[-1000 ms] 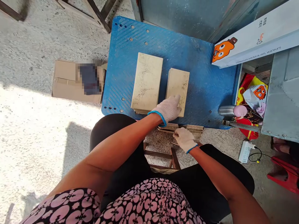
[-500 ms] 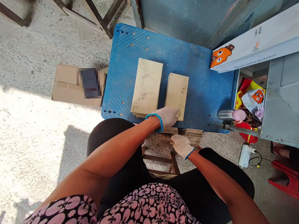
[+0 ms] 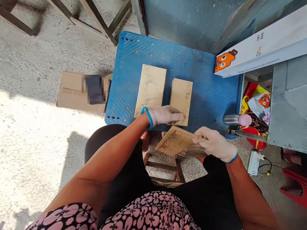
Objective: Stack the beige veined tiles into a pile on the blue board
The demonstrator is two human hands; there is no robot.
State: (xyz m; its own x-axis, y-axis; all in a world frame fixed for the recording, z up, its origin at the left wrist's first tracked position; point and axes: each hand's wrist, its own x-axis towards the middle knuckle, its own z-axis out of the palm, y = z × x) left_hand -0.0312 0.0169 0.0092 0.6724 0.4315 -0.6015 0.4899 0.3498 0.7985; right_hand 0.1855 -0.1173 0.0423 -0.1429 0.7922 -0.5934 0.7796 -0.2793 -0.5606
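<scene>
My right hand point(image 3: 214, 143), in a white glove with a blue cuff, grips the right corner of a thin wooden board point(image 3: 176, 140). The board is tilted in front of the table's near edge, with dark marks on its face. Behind and below it shows a stack of thin boards point(image 3: 193, 151), partly covered. My left hand point(image 3: 166, 115), gloved the same way, reaches across the near end of a smaller board stack point(image 3: 181, 99), its fingers stretched out and nothing seen in them. Left of that stack lies a larger board stack point(image 3: 151, 84). Both rest on the blue table point(image 3: 129, 80).
At the right stand a long white box point(image 3: 254, 48), a steel flask with a pink lid point(image 3: 231, 119) and a grey metal cabinet point(image 3: 287, 111). A power strip point(image 3: 253, 163) lies on the floor. Flattened cardboard point(image 3: 69, 97) is at the left, a wooden stool point(image 3: 163, 165) below.
My right hand has moved right and up from the stacks below the table edge, bringing out a board. My left hand has shifted slightly left, fingers still over the smaller stack.
</scene>
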